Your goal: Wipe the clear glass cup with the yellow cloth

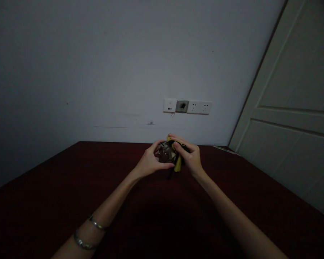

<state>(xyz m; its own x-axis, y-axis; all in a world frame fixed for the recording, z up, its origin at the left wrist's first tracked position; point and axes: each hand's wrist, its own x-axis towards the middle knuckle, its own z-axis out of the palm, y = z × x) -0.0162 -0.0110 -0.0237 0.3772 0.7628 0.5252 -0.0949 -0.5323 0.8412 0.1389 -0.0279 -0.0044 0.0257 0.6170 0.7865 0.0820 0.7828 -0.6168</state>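
Just above the dark red table, my left hand point(148, 161) is wrapped round a clear, rounded glass vessel point(164, 154), its thumb and fingers on opposite sides. The vessel looks tilted with its round end towards me; its exact kind is hard to make out in the dim light. My right hand point(192, 157) grips a yellow and black cloth point(177, 165) and presses it against the glass's right side. A fold of yellow hangs below the right fingers, and a dark strip dangles beneath the glass. The fingers partly hide the cloth.
The dark red tabletop point(70, 201) runs back to a pale wall point(124, 72). Wall sockets point(199, 107) sit above its far edge, with a grey plate point(181, 106) among them. A white panelled door point(294, 122) stands to the right; a flat strip point(226, 150) lies near it.
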